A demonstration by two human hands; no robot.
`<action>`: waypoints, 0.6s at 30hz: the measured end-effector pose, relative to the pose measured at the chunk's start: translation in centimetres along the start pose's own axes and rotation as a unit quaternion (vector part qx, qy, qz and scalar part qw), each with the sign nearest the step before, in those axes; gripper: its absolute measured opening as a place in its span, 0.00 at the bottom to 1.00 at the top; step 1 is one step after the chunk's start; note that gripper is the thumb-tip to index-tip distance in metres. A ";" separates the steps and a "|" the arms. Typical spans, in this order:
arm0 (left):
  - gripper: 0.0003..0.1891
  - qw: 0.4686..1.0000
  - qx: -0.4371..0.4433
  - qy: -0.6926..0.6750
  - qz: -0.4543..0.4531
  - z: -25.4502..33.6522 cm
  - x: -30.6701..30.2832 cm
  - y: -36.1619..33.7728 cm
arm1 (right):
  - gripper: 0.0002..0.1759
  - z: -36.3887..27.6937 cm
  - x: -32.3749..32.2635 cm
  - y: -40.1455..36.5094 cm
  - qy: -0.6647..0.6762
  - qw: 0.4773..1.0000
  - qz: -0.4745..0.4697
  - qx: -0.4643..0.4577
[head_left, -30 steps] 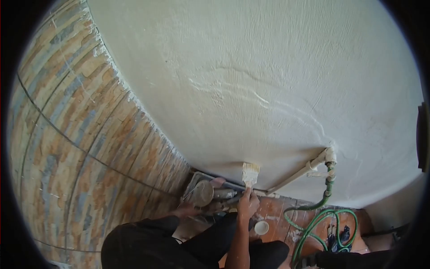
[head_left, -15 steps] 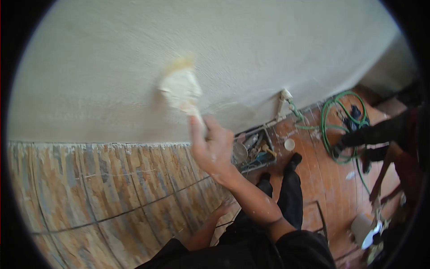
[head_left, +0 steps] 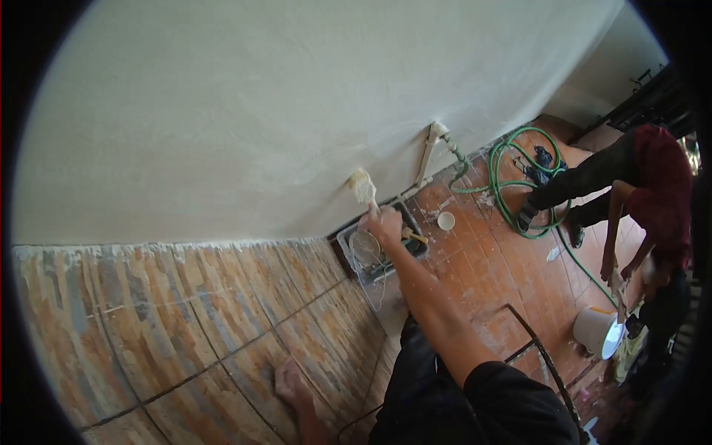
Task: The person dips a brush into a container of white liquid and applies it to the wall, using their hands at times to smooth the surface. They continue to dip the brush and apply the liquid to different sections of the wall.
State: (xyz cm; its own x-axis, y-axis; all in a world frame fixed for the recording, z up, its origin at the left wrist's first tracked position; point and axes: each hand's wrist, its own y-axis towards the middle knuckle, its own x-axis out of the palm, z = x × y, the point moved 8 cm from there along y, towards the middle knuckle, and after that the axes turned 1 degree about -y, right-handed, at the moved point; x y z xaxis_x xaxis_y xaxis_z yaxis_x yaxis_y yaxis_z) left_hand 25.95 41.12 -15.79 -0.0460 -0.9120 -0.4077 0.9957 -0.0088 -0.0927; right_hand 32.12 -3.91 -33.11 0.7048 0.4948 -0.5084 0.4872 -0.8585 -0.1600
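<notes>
Right hand (head_left: pixel 383 225) is closed round the handle of a brush (head_left: pixel 363 188), the arm stretched out from a black sleeve. The cream-loaded bristles point up and touch the wall (head_left: pixel 282 104) low down, near its foot. Left hand (head_left: pixel 291 384) lies open and flat against the tiles (head_left: pixel 170 319), holding nothing, well apart from the brush.

The wall fills most of the view, a pale, rough-plastered face. Below it runs the band of tiles, streaked orange, brown and grey, with a ragged white edge where the plaster meets them. The floor (head_left: pixel 497 282) is reddish paving, spotted with white splashes. A co-worker (head_left: pixel 653 185) in a red top and dark trousers bends over at the right edge, one arm hanging down. A green hose (head_left: pixel 519 193) lies coiled on the floor by the co-worker's feet, and one end runs up to a pale pipe (head_left: pixel 429 152) fixed on the wall. A tray (head_left: pixel 343 239) sits at the foot of the wall, right under the right hand, with a round grey disc (head_left: pixel 365 246) in it and other tools too small to tell. A white bucket (head_left: pixel 595 330) stands on the floor just below the co-worker's hanging hand. A small white cup (head_left: pixel 446 220) stands on the floor between tray and hose.
</notes>
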 end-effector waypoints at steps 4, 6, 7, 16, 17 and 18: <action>0.11 0.926 0.295 0.237 -0.017 14.4 -2.6 -2.4 | 0.28 -4.1 -2.9 -1.5 0.046 0.999 -0.005 0.021; 0.12 0.917 0.290 0.271 -0.033 17.2 -3.1 -2.5 | 0.28 -11.7 -6.3 -2.8 0.095 0.995 0.011 -0.029; 0.13 0.904 0.293 0.307 -0.048 18.5 -3.0 -2.5 | 0.28 -16.3 -8.8 -3.7 0.127 0.990 0.026 -0.058; 0.20 0.784 0.357 0.453 -0.228 20.3 3.5 0.1 | 0.22 -18.4 -3.9 -3.4 0.225 0.964 0.078 -0.120; 0.20 0.781 0.377 0.415 -0.276 19.3 5.9 0.8 | 0.25 -14.0 -0.6 -3.3 0.170 0.981 0.047 -0.083; 0.20 0.774 0.391 0.373 -0.328 18.1 8.4 1.2 | 0.28 -10.2 1.3 -3.6 0.127 0.991 0.015 -0.046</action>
State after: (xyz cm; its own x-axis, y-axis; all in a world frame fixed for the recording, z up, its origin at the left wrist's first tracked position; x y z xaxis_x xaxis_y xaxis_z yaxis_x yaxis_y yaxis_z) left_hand 28.23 26.03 -2.87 -0.3062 -0.1170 -0.9448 0.4684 -0.8825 -0.0425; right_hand 36.56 1.20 -24.62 0.8214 0.4966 -0.2803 0.5003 -0.8635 -0.0637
